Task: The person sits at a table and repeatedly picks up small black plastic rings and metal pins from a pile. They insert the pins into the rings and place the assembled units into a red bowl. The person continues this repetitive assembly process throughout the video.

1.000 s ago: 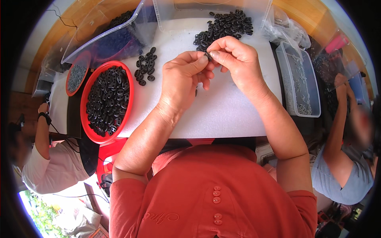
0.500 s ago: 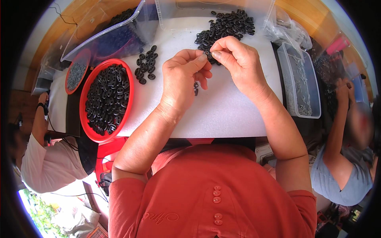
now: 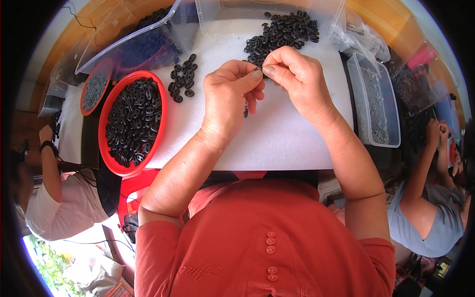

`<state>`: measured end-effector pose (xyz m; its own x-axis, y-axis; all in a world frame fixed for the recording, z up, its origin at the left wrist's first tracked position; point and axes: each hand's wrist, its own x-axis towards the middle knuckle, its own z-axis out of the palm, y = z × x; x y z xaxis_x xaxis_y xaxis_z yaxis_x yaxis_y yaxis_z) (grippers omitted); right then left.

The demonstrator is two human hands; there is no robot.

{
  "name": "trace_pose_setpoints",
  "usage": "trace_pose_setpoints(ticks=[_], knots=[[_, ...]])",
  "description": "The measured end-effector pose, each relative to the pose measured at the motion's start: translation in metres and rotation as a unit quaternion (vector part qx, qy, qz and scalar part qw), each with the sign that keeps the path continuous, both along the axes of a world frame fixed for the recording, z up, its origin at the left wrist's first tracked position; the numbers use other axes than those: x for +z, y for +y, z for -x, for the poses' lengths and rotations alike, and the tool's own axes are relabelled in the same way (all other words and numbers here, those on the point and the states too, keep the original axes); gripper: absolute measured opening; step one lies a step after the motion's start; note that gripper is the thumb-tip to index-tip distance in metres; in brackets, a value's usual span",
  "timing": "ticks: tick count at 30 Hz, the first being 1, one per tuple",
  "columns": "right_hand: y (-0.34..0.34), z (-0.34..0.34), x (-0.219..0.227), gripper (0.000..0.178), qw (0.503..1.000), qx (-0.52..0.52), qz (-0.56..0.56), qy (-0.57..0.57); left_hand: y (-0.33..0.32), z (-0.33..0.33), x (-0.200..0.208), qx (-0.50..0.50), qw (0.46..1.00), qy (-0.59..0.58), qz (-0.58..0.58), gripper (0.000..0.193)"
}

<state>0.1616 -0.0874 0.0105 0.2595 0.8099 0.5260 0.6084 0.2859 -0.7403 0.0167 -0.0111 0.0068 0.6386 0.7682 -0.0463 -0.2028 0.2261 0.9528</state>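
Note:
Above the middle of the white work surface [image 3: 292, 143], my two hands meet at the fingertips. My left hand [image 3: 228, 94] is closed, thumb and forefinger pinching a small black oval piece [image 3: 258, 69], mostly covered by the fingers. My right hand [image 3: 299, 81] is pinched against the same spot; whatever lies between its fingertips is too small to make out. Below my left fingers shows another black piece [image 3: 246, 111], partly hidden. Just beyond the hands lies a heap of black oval pieces with holes [image 3: 282, 33]. A smaller scatter of them [image 3: 184, 79] is to the left.
A red basin [image 3: 165, 116] full of black pieces stands left. At right is a clear tub [image 3: 396, 133] with small translucent parts. Large clear bins [image 3: 123, 48] and a plastic bag [image 3: 366, 42] border the far side. A person works at each side.
My hands stay together, with the right fingertips shifted slightly closer over the black piece. At both sides the other people's arms have moved.

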Motion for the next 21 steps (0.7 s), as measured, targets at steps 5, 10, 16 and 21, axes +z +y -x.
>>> trace_pose_setpoints(ticks=[5,10,16,21], knots=[[-0.002,0.008,0.007,0.011,0.988,0.022,0.076,0.129,0.000,0.004,-0.004,0.013,0.999,-0.004,-0.029,0.010],[-0.001,0.004,0.005,0.011,0.995,0.004,0.009,0.102,0.002,0.001,0.000,-0.003,1.000,-0.001,0.017,0.012],[0.002,-0.007,0.002,0.007,0.997,-0.001,-0.058,-0.043,0.006,0.000,-0.004,-0.006,1.000,0.016,0.010,0.012],[0.000,-0.010,-0.001,0.008,0.993,0.006,-0.028,-0.112,0.005,0.000,-0.004,-0.015,1.000,0.022,0.005,0.013]])
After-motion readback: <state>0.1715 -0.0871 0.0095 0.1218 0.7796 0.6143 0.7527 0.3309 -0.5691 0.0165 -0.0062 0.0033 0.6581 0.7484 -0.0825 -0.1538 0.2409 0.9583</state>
